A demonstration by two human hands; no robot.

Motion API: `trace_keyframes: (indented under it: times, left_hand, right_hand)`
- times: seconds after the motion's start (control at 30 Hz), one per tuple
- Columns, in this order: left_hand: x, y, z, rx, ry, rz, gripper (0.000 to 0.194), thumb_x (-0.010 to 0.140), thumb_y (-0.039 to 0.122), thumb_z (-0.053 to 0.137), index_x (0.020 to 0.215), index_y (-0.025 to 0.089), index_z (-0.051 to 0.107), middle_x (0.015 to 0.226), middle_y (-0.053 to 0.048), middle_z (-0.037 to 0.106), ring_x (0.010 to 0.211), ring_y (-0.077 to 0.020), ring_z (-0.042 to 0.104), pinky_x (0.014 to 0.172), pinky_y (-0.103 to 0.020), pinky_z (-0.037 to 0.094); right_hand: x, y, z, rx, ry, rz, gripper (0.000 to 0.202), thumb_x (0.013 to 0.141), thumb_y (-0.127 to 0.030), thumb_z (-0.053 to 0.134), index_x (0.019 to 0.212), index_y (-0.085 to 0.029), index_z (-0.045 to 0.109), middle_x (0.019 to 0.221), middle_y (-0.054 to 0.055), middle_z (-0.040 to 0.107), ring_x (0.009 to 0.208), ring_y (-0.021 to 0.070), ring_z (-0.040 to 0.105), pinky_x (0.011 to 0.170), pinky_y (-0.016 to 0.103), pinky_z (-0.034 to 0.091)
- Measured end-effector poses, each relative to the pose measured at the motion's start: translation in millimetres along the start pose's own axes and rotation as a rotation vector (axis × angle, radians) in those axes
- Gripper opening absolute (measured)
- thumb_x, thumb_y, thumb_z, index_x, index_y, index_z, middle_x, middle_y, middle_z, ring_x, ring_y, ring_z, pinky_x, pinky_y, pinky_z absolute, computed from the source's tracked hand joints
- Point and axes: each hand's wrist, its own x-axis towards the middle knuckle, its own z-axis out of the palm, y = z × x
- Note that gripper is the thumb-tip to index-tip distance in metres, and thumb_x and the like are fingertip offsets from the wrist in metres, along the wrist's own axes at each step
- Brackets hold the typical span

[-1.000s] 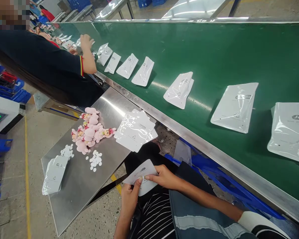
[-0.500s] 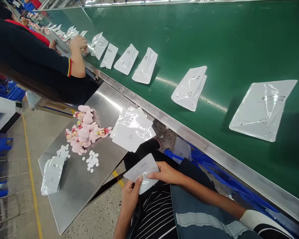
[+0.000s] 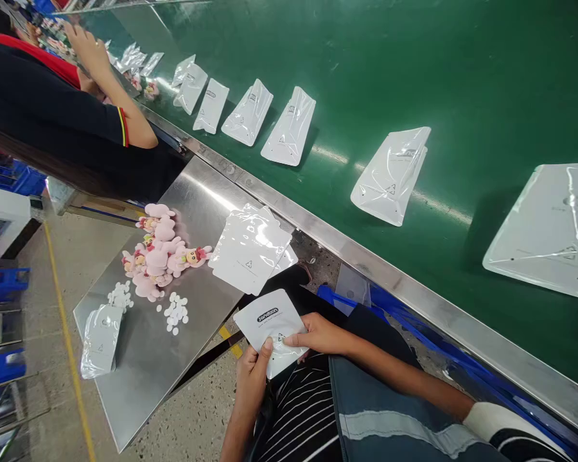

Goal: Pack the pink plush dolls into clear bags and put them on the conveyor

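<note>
Above my lap I hold a white plastic pouch (image 3: 264, 319) by its near edge, its printed face turned up with a dark logo and a small triangle mark. My left hand (image 3: 253, 378) pinches the near left part, thumb on top. At the pouch's right side my right hand (image 3: 320, 333) grips it, thumb on top and fingers underneath. Beyond it, on the metal table (image 3: 144, 398), lies a fanned stack of white pouches (image 3: 250, 250). Pink plush dolls (image 3: 161, 253) are heaped to its left. Small white discs (image 3: 176, 312) are scattered nearby in two clusters.
A second pouch stack (image 3: 101, 340) sits at the table's left edge. The green conveyor (image 3: 366, 77) behind a metal rail carries several filled-looking white pouches (image 3: 390, 176). A co-worker's arm (image 3: 135, 125) reaches over the belt at upper left. A blue crate (image 3: 390, 308) lies under the rail.
The pouch in my hands has tilted so its logo now shows plainly. Pouches on the belt's right side appear farther right. The co-worker's hand has moved up and left.
</note>
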Motion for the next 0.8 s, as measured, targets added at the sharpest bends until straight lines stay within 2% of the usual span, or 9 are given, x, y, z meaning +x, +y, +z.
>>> trace_keyframes:
  times: [0.07,0.13,0.2,0.3,0.4,0.47,0.6,0.7,0.8]
  left_hand:
    - [2,-2,-1.2,-0.02,-0.023,-0.003,0.043,0.074,0.047,0.059,0.097,0.011,0.066,0.097,-0.012,0.07,0.09,-0.0284,0.063,0.075,-0.036,0.05]
    - [3,-4,-2.4,0.01,-0.086,-0.019,0.043,0.074,0.047,0.059,0.096,0.011,0.066,0.093,-0.011,0.071,0.084,-0.0273,0.064,0.071,-0.035,0.05]
    - [4,-4,-2.4,0.056,-0.14,-0.034,0.042,0.072,0.047,0.061,0.093,0.011,0.067,0.087,-0.01,0.071,0.078,-0.0262,0.064,0.068,-0.034,0.05]
    - [6,-4,-0.7,0.071,-0.118,-0.024,0.041,0.069,0.045,0.064,0.091,0.012,0.068,0.085,-0.008,0.072,0.082,-0.0262,0.064,0.071,-0.034,0.05]
    - [9,-3,-0.3,0.041,-0.107,-0.032,0.042,0.067,0.043,0.067,0.095,0.012,0.067,0.091,-0.009,0.071,0.087,-0.0263,0.063,0.075,-0.034,0.05]
    - [11,-4,-1.4,0.037,-0.116,-0.05,0.042,0.067,0.043,0.067,0.094,0.011,0.068,0.088,-0.009,0.071,0.083,-0.0258,0.064,0.072,-0.033,0.05]
    - [-2,-11,1.1,0.093,-0.121,-0.044,0.042,0.069,0.048,0.064,0.086,0.01,0.069,0.075,-0.007,0.07,0.071,-0.0231,0.063,0.06,-0.029,0.049]
    - [-25,-17,10.2,0.171,-0.135,-0.019,0.041,0.069,0.049,0.063,0.084,0.011,0.069,0.076,-0.007,0.071,0.072,-0.0242,0.063,0.062,-0.031,0.05]
    - [-41,-20,19.2,0.26,-0.132,0.009,0.04,0.068,0.049,0.064,0.082,0.013,0.07,0.08,-0.008,0.072,0.077,-0.0267,0.064,0.065,-0.032,0.051]
  right_hand:
    - [2,-6,-5,-0.055,-0.021,-0.056,0.048,0.07,-0.053,0.063,0.091,-0.01,0.066,0.077,0.004,0.065,0.068,0.0173,0.061,0.062,0.028,0.05]
    - [5,-12,-9,-0.084,0.032,-0.13,0.046,0.072,-0.051,0.062,0.096,-0.011,0.066,0.088,0.005,0.066,0.08,0.0185,0.061,0.069,0.028,0.048]
    - [10,-17,-10,-0.047,0.097,-0.146,0.047,0.071,-0.05,0.063,0.099,-0.011,0.066,0.093,0.007,0.066,0.082,0.0187,0.06,0.07,0.028,0.048]
    - [16,-19,-9,-0.039,0.159,-0.15,0.045,0.071,-0.049,0.064,0.094,-0.01,0.067,0.081,0.005,0.066,0.07,0.0156,0.059,0.062,0.025,0.046]
    - [20,-18,-6,-0.144,0.202,-0.227,0.037,0.075,-0.045,0.062,0.085,-0.01,0.068,0.067,0.001,0.062,0.058,0.0103,0.053,0.053,0.019,0.04]
    - [19,-16,-6,-0.226,0.242,-0.285,0.034,0.077,-0.044,0.059,0.079,-0.011,0.069,0.061,-0.001,0.058,0.054,0.0079,0.048,0.049,0.018,0.036]
    - [2,-10,-6,-0.271,0.227,-0.301,0.032,0.079,-0.042,0.058,0.079,-0.011,0.068,0.062,-0.002,0.058,0.056,0.0081,0.049,0.049,0.017,0.035]
    - [-24,-7,-8,-0.214,0.142,-0.247,0.035,0.075,-0.043,0.062,0.09,-0.013,0.067,0.072,-0.001,0.063,0.062,0.0101,0.054,0.052,0.017,0.039]
    - [-41,-6,-10,-0.239,0.15,-0.292,0.035,0.076,-0.044,0.062,0.09,-0.013,0.067,0.071,0.0,0.064,0.061,0.0103,0.055,0.052,0.017,0.04]
